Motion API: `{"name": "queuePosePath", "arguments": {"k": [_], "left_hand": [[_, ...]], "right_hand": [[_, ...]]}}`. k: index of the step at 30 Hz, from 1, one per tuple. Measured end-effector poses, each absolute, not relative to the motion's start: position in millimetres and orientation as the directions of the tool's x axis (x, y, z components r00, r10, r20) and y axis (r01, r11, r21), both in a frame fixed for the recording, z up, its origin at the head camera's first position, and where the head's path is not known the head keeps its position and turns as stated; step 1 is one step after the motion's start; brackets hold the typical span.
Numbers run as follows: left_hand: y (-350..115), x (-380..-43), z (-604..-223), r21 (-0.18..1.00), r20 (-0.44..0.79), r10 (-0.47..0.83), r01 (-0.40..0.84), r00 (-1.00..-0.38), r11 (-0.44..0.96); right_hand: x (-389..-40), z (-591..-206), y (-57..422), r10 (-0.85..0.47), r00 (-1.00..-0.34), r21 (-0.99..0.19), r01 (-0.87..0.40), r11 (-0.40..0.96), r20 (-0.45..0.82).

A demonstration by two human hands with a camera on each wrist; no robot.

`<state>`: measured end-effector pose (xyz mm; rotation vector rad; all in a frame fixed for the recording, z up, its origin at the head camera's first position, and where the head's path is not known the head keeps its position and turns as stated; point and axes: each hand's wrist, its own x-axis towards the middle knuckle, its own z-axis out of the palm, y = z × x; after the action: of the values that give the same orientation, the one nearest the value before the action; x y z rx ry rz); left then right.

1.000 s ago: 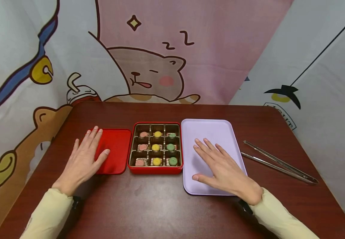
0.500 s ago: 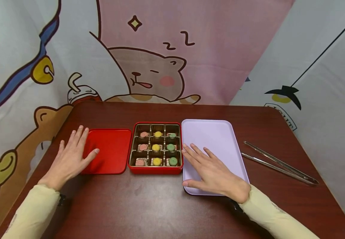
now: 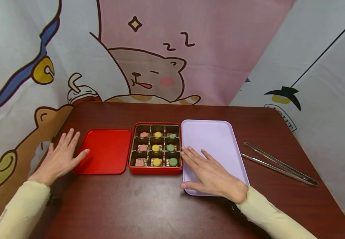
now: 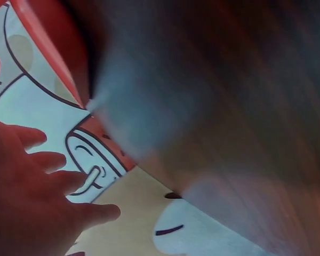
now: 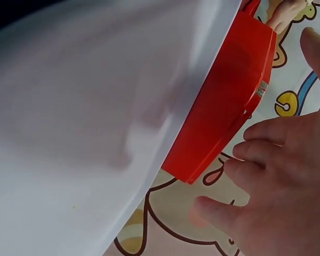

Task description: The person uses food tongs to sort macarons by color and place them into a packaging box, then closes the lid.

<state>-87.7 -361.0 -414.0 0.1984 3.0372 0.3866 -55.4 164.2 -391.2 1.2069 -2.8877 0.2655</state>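
Observation:
My left hand (image 3: 59,158), fingers straight and spread, hovers at the left side of the flat red lid (image 3: 105,152), holding nothing. In the left wrist view that hand (image 4: 32,197) stands apart from the red edge. Over the lavender tray (image 3: 211,132), my right hand (image 3: 215,177) lies palm down with straight fingers, its fingertips overlapping the seam between tray and red box (image 3: 155,171). The right wrist view shows a gap between this hand (image 5: 288,181) and the tray surface (image 5: 85,133). Small pink, yellow (image 3: 156,147) and green sweets sit one per compartment in the box's gold insert.
Metal tongs (image 3: 280,164) lie spread to the right of the tray. Lid, box and tray stand side by side on the dark wooden table (image 3: 130,205). A cartoon-printed curtain (image 3: 220,49) hangs behind and beside it.
My left hand has moved left, off most of the lid. My right hand has shifted left over the tray towards the box. The objects have stayed in place.

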Motion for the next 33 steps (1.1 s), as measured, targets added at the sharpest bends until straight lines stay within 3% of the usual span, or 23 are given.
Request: {"name": "queuePosePath", "arguments": {"k": [16,33], "left_hand": [[-379,-93,-424,0.258,-0.206,0.159,0.103,-0.966,0.961],[-382,-103,-427,0.196,-0.208,0.194,0.154,-0.959,0.969]], "right_hand": [[-56,-395,161,-0.715,-0.698,-0.164,-0.710,0.685,0.038],[-55,-395,161,-0.717,-0.696,-0.146,-0.713,0.686,0.031]]}}
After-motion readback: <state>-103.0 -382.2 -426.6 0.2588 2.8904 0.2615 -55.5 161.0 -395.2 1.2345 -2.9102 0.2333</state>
